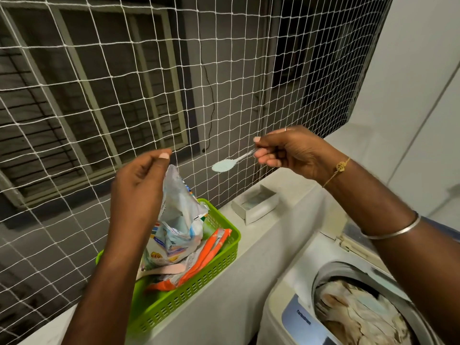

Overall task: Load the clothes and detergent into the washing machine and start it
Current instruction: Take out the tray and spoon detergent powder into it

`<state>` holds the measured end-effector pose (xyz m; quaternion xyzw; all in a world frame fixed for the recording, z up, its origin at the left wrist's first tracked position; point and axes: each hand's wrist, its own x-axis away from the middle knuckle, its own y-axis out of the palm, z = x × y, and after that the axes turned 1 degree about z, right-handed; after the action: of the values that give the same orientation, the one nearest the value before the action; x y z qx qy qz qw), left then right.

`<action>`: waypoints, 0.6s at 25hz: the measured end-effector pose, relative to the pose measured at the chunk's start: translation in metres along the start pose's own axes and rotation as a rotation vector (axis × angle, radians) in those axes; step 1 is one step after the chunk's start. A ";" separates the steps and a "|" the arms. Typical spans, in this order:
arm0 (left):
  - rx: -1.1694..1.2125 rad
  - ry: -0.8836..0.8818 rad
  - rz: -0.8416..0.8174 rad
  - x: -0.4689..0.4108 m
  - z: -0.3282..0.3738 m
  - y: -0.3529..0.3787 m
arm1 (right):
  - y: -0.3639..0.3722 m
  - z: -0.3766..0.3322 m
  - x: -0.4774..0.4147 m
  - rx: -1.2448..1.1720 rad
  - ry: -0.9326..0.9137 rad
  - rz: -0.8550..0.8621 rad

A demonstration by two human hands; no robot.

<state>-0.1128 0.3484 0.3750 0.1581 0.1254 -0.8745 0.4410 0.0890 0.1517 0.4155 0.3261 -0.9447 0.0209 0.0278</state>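
Observation:
My right hand (288, 150) pinches the handle of a small clear spoon (225, 165) heaped with pale blue detergent powder, held in the air above the ledge. My left hand (139, 185) grips the top of an open detergent packet (178, 220) that stands in a green plastic basket (174, 302). The top-loading washing machine (293, 277) sits at the lower right with its lid open. Its drum holds patterned clothes (353, 314).
A white safety net (149, 83) closes off the balcony behind the ledge. A small open white box (256, 206) rests on the white ledge (236, 282). Orange sachets (206, 260) lie in the basket beside the packet. A white wall stands at the right.

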 end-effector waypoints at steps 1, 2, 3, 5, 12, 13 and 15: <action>-0.001 -0.002 -0.007 -0.002 0.000 0.000 | -0.007 0.004 -0.004 0.001 0.009 0.020; 0.005 -0.006 -0.014 -0.004 0.000 0.001 | -0.015 0.009 -0.010 0.000 0.023 0.041; 0.009 -0.013 -0.018 -0.006 0.001 0.001 | -0.022 0.015 -0.015 -0.001 0.042 0.063; 0.000 -0.026 -0.037 -0.011 -0.001 0.002 | -0.036 0.030 -0.028 0.000 0.084 0.109; -0.079 0.004 -0.179 -0.023 0.001 0.012 | -0.070 0.092 -0.066 0.000 0.219 0.232; -0.096 0.016 -0.199 -0.026 0.002 0.013 | -0.073 0.100 -0.070 0.004 0.237 0.247; -0.140 0.037 -0.236 -0.031 0.003 0.015 | -0.077 0.115 -0.076 0.024 0.275 0.272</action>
<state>-0.0837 0.3607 0.3883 0.1275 0.2119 -0.9063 0.3427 0.1919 0.1310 0.2971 0.1900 -0.9670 0.0803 0.1497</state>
